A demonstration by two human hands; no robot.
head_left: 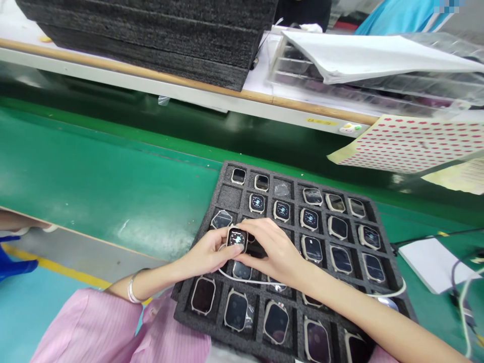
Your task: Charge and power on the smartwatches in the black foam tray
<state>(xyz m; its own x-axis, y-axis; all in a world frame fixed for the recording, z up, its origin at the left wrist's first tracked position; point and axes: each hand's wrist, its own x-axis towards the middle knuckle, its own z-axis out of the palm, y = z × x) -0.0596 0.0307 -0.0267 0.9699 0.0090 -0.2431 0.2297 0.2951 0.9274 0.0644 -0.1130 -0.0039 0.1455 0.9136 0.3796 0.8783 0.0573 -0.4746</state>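
Both my hands meet over the left part of a black foam tray [223, 176] filled with watches. Between them is a smartwatch [237, 238] with a lit face, tilted up toward me. My left hand [212, 252] grips its left side, the thumb lying on the lower screen. From the right, the fingers of my right hand [270, 247] close on its top and right edge. A white cable [249, 281] loops beneath the hands and passes under my right forearm. Several watches in the tray show lit dials, such as the watch [257, 203]; others are dark.
The tray rests on a green bench [113, 171]. Behind it runs a raised shelf [143, 75] with stacked black foam [151, 35] and clear plastic trays under paper [378, 55]. A white box [434, 264] and cables lie at right. A dotted sheet [416, 143] hangs from the shelf.
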